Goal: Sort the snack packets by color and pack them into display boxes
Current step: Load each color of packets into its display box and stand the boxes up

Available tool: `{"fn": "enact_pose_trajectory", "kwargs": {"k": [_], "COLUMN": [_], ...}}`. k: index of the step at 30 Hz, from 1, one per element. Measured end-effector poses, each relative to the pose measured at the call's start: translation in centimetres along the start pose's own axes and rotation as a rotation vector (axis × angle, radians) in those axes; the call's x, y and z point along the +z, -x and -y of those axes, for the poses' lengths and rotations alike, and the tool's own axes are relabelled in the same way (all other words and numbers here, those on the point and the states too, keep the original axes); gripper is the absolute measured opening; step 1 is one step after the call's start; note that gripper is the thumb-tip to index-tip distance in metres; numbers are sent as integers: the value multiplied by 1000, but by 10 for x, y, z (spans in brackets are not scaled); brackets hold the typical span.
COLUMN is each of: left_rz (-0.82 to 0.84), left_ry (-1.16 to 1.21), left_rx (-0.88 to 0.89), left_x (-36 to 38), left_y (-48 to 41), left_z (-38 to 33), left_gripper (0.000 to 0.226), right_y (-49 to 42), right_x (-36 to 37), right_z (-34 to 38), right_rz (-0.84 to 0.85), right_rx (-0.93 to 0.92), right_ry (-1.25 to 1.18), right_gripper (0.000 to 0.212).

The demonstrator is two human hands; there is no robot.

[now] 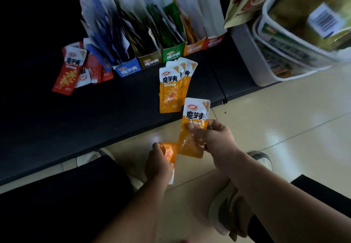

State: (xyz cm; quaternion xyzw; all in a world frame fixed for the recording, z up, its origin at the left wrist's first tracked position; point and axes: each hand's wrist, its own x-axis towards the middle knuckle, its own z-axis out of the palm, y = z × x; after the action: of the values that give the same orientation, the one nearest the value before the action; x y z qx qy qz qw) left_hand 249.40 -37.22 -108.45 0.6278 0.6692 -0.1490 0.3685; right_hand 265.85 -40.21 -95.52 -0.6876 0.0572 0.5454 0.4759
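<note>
- Pinched upright in right hand (214,138): orange packet (196,117), just off the black mat's (76,119) front edge.
- Gripped in left hand (159,164): second orange packet (169,152).
- Square both together, then lay flat on orange pile (171,88) by that edge, before orange box (193,49).

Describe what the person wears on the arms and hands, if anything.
The left hand and right hand are bare: no gloves, rings or wristwatch visible. Both forearms are uncovered, with no sleeve in view.
</note>
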Motion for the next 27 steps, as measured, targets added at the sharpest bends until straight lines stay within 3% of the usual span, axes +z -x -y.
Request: {"fn": "enact_pose_trajectory", "kwargs": {"k": [5,8,12,16,20,22,27], "left_rz": [302,208,26,2,-6,-74,-313], "left_ry": [-54,105,374,448,517,512,307], "left_rx": [313,383,325,344,368,333,293], "left_x": [-39,-75,-123,-152,-161,-159,-145], "left_y": [13,14,-8,-32,-52,-61,-69], "left_z": [4,-19,-58,-88,-109,-114,-124], "left_gripper": [40,23,9,27,24,23,44], "right_y": [-27,-47,-67,-78,-88,-92,-93], "right_x": [20,34,44,45,41,41,55], "right_z": [34,58,77,70,68,70,73], "right_rz": [-73,-160,-191,-212,-265,-265,-223], "right_rx": [-104,-207,-266,-233,-296,-333,-424], "right_ry": [23,135,289,309,454,543,609], "right_gripper": [48,29,16,14,14,14,12]}}
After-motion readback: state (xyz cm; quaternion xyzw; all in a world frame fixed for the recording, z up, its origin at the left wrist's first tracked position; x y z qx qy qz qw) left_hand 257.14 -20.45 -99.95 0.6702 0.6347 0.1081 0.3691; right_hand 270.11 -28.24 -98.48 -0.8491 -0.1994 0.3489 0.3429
